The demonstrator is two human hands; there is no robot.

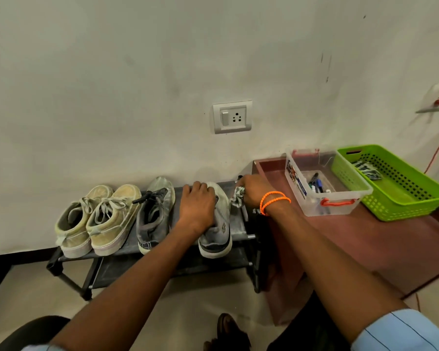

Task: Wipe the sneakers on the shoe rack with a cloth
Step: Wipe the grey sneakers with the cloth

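Four sneakers (214,221), two bins (325,198), one cloth (237,198).

Both forearms reach up from the bottom of the frame toward its middle. The left hand (197,206) lies palm down, fingers curled over at the tips. The right hand (252,192), just right of centre, is fisted in a closed grip, orange bands round its wrist.
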